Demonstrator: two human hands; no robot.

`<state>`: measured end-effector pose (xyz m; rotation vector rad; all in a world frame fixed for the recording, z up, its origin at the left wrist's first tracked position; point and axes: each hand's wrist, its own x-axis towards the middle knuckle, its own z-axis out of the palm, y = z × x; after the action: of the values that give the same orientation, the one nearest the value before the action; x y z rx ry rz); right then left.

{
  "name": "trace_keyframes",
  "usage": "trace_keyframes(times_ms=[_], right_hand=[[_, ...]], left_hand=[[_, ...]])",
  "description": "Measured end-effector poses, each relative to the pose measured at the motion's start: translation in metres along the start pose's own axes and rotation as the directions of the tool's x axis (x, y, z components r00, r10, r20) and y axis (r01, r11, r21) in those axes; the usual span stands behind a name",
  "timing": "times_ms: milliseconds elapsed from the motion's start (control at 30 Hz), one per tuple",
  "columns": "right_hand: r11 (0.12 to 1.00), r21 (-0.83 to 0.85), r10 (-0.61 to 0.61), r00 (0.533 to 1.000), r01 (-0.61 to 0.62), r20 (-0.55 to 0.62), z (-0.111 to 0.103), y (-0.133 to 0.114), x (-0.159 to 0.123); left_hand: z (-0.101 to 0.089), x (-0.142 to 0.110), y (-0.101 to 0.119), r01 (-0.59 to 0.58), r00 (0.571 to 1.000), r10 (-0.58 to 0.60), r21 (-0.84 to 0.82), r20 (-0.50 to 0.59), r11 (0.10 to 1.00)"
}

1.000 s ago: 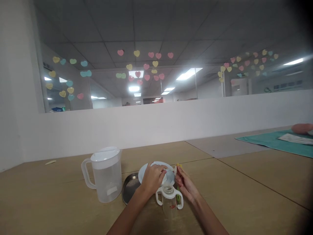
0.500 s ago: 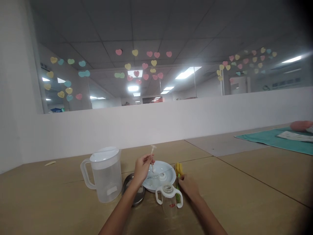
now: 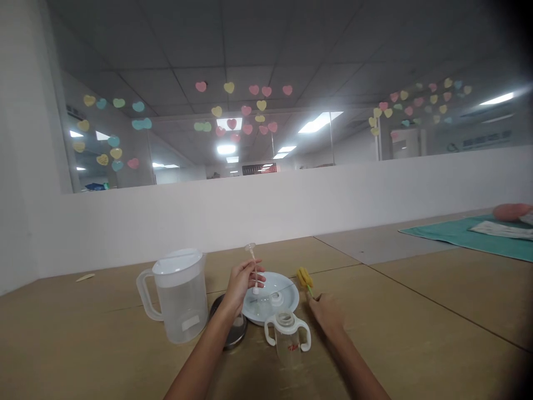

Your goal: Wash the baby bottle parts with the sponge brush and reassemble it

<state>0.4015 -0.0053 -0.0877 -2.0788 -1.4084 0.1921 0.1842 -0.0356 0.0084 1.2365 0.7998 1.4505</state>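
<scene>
Pinched in my left hand is a thin straw with a clear nipple-like top and a small white weight at its lower end. It stands nearly upright over the left part of a pale bowl, which holds a whitish bottle part. My right hand is closed around the green handle of a yellow sponge brush, right of the bowl. In front of the bowl stands a clear baby bottle with white handles and an uncapped neck.
A clear plastic pitcher with a white lid stands on the left. Partly behind my left forearm is a round metal dish. A teal cloth lies at the far right. A white wall bounds the table's back.
My right hand has lifted the sponge brush from beside the bottle, its head now tilted up and left. The straw in my left hand has shifted slightly left, and the fingers have spread somewhat.
</scene>
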Motion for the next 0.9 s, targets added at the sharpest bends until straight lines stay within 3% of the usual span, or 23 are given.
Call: trace_keyframes(times_ms=[167, 267, 333, 433, 533, 633, 767, 900], right_hand=[[0.995, 0.082, 0.062, 0.985, -0.049, -0.162, -0.007, -0.002, -0.001], [0.982, 0.182, 0.026, 0.936, 0.041, -0.351, -0.002, -0.004, -0.004], [0.951, 0.228, -0.07, 0.863, 0.21, -0.5, 0.004, -0.004, -0.006], [0.861, 0.159, -0.281, 0.712, 0.484, -0.644, 0.015, -0.005, -0.008], [0.737, 0.008, -0.485, 0.538, 0.675, -0.69, 0.022, -0.006, -0.012], [0.621, -0.105, -0.626, 0.411, 0.777, -0.663, 0.021, -0.005, -0.016], [0.539, -0.152, -0.682, 0.323, 0.828, -0.656, 0.017, -0.004, -0.018], [0.539, -0.149, -0.678, 0.322, 0.829, -0.661, 0.017, -0.004, -0.019]], left_hand=[[0.0, -0.001, -0.001, -0.025, 1.0, 0.025, 0.062, 0.006, 0.998], [0.0, -0.001, -0.001, -0.04, 0.999, 0.04, 0.108, -0.003, 0.993], [0.0, 0.0, -0.002, -0.046, 0.999, 0.048, 0.13, -0.012, 0.99], [-0.002, 0.002, -0.004, -0.06, 0.998, 0.063, 0.142, -0.018, 0.988], [-0.003, 0.002, -0.005, -0.064, 0.998, 0.067, 0.142, -0.017, 0.988], [-0.001, 0.001, -0.003, -0.027, 1.0, 0.029, 0.13, -0.011, 0.991], [0.003, 0.0, -0.001, 0.03, 1.0, -0.03, 0.074, -0.004, 0.997], [0.004, 0.002, -0.001, 0.058, 0.998, -0.058, 0.054, -0.003, 0.997]])
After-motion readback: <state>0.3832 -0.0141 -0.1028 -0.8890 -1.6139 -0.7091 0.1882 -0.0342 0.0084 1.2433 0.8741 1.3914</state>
